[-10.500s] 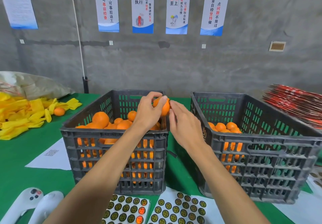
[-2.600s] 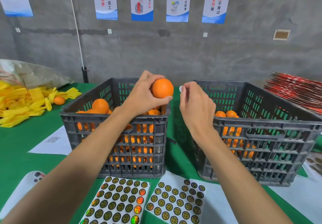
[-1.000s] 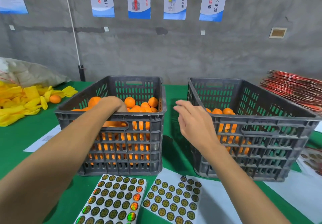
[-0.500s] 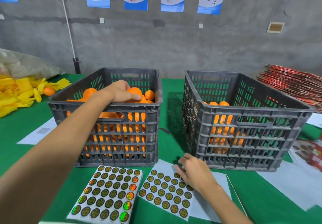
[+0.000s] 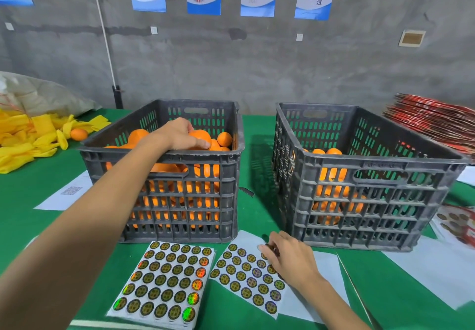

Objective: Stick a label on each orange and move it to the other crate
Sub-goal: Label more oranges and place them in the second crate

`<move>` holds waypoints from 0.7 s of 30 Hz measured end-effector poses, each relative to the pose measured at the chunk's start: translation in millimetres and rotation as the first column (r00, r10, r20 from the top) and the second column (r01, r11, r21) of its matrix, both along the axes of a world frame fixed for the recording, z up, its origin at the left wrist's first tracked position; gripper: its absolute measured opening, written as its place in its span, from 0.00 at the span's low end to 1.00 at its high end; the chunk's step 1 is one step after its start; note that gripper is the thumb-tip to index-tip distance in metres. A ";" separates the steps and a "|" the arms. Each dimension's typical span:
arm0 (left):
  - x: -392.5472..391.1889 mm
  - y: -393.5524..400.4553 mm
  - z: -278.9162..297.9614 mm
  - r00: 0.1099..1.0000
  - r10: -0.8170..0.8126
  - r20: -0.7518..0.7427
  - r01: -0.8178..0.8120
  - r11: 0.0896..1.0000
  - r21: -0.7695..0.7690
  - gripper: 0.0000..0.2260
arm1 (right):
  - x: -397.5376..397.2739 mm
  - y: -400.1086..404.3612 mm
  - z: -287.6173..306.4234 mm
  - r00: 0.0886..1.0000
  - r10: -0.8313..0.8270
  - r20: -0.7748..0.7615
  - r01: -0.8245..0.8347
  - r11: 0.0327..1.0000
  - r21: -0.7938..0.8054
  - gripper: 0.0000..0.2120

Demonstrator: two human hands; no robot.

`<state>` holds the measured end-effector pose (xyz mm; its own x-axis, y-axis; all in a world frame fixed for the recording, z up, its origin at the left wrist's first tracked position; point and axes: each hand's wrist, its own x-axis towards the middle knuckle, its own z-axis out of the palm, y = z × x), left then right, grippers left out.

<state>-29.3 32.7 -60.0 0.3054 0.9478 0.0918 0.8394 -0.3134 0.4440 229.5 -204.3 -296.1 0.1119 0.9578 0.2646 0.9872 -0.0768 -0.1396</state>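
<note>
On the green table [image 5: 246, 165], toward its far-left corner, yellow wrappers [image 5: 23, 139] lie heaped around a single loose orange [image 5: 78, 134], with a pale sack [image 5: 43, 96] behind them against the grey wall. Nearer the left edge a printed white sheet [image 5: 66, 196] lies flat. Left of centre stands the left crate [image 5: 180, 216], dark grey and slatted, piled high with oranges [image 5: 223, 138]. The left hand [image 5: 180, 134] reaches over its near rim, fingers curled over the top of one orange [image 5: 203, 135] on the pile; whether they fully grip it cannot be told. Along the near edge lie two sticker sheets side by side: the left label sheet [image 5: 167, 283] full of round holographic labels, and the right label sheet [image 5: 246, 281] partly used. The right hand [image 5: 290, 257] rests on the far-right corner of that second sheet, fingers bent down onto a label [image 5: 268, 247] at their tips; whether it is pinched or only touched cannot be told. Right of centre the right crate [image 5: 359, 216] stands apart from the first, holding a lower layer of oranges [image 5: 326, 152]. At the far-right corner sits a stack of red flattened packaging [image 5: 434, 119].
</note>
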 end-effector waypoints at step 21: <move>-1.0 -3.0 -2.6 0.999 0.010 0.037 -0.013 0.997 0.074 0.31 | 3.6 -2.9 -3.5 0.996 0.014 -0.091 -0.010 0.999 0.043 0.15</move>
<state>-30.3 29.6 -62.6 0.2895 0.9414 0.1732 0.8268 -0.3371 0.4503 233.1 -207.2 -299.6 0.1264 0.9473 0.2944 0.9710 -0.0574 -0.2322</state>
